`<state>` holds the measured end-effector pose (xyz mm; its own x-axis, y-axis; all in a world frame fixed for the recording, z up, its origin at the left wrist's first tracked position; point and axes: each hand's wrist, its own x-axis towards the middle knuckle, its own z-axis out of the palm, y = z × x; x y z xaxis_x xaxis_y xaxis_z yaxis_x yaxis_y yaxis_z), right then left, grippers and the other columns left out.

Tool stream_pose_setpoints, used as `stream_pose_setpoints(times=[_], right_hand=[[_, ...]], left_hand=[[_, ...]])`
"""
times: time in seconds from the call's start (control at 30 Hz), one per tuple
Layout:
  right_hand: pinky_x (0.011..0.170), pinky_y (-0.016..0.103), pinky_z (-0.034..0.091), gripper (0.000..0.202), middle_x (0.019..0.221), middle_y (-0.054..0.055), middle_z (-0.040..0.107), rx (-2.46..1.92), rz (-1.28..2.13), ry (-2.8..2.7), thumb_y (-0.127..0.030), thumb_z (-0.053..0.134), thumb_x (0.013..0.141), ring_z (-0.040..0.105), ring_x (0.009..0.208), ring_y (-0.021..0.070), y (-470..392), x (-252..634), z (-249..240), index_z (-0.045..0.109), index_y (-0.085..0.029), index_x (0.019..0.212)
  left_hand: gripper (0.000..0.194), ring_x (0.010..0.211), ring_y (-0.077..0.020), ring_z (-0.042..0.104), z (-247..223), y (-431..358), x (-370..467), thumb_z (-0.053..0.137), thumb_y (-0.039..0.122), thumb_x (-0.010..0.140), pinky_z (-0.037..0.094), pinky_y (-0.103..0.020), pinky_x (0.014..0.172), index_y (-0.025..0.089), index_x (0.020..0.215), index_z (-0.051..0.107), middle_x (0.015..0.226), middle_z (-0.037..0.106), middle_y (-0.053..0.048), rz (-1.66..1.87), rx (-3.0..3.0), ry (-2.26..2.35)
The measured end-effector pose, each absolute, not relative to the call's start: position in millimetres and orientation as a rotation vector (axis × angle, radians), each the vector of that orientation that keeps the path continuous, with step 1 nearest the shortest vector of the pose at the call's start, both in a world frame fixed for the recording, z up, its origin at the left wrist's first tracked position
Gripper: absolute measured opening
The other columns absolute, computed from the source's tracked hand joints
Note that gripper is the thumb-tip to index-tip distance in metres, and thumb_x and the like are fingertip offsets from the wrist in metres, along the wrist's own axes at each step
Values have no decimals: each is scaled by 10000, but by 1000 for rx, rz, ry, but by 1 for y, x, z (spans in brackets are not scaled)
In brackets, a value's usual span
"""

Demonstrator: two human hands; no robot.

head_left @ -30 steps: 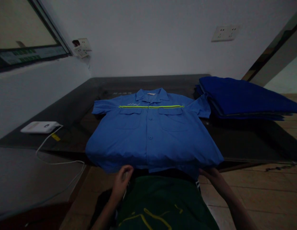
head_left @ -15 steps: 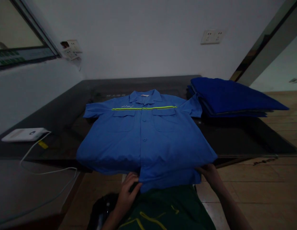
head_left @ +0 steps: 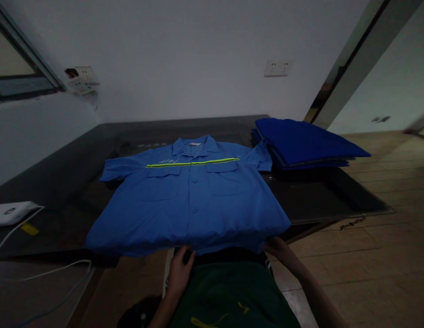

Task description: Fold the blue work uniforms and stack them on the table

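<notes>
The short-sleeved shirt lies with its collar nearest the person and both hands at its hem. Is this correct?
No: in the head view, the short-sleeved shirt has its collar nearest the wall. The left hand and right hand are at its hem.

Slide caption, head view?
Left hand and right hand at the hem of a short-sleeved blue work shirt on a dark table.

The dark, glossy table carries a blue short-sleeved work shirt, which lies spread with its front upward, its hem passing over the near edge. At right lies a stack of folded blue cloth; at far left, a white device with a cable.
</notes>
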<state>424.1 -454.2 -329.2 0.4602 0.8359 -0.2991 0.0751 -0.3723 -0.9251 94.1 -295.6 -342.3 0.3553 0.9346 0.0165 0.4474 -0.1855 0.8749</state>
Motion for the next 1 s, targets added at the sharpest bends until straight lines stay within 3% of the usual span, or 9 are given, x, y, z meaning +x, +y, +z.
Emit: stream_pose_setpoints(times=[0.17, 0.3, 0.4, 0.53, 0.67, 0.83, 1.0], right_hand=[[799, 431, 532, 590, 905, 140, 728, -1852, 891, -765, -680, 699, 549, 663, 918, 341, -444, 423, -355, 687, -149, 807], [788, 423, 532, 645, 936, 138, 718, -1907, 886, -860, -674, 688, 553, 663, 912, 318, -451, 429, -347, 671, -144, 920], [778, 387, 530, 537, 930, 115, 719, -1914, 992, -1023, -633, 649, 660, 667, 882, 276, -468, 442, -307, 690, -162, 915], [591, 304, 507, 503, 755, 94, 698, -1824, 1130, -1148, -632, 531, 792, 651, 694, 212, -481, 461, -224, 692, -159, 728], [599, 280, 480, 458, 658, 57, 648, -1808, 783, -1138, -601, 580, 789, 602, 637, 172, -455, 466, -153, 654, -166, 667], [679, 283, 485, 357, 729, 49, 667, -1658, 706, -1460, -508, 596, 817, 622, 716, 179, -365, 434, -107, 670, -165, 755], [834, 323, 492, 222, 1081, 72, 682, -1567, 594, -2001, -286, 555, 878, 627, 979, 200, -242, 377, -117, 662, -190, 1047]], left_hand=[[372, 808, -248, 657, -351, -296, 94, 556, 556, 798, 509, -352, 763, 192, 789, 632, 802, 686, -66, 736, 1777, 1260], [392, 787, -225, 654, -354, -293, 91, 518, 572, 821, 507, -322, 747, 193, 774, 605, 778, 677, -48, 705, 1829, 1234], [390, 713, -197, 641, -346, -295, 82, 521, 565, 831, 498, -284, 695, 198, 715, 579, 709, 653, -21, 673, 1935, 1247], [376, 650, -169, 632, -318, -304, 72, 473, 507, 889, 483, -247, 649, 212, 712, 625, 674, 654, -8, 614, 2082, 1128], [379, 584, -146, 602, -290, -303, 67, 467, 479, 899, 477, -221, 621, 220, 688, 647, 626, 641, -2, 713, 2154, 972], [501, 527, -140, 526, -278, -281, 31, 469, 621, 838, 424, -212, 512, 188, 605, 567, 543, 542, 11, 1052, 1842, 1372], [445, 799, -189, 564, -282, -259, -18, 546, 634, 752, 473, -301, 738, 207, 874, 547, 838, 566, 1, 1523, 1362, 1775]])
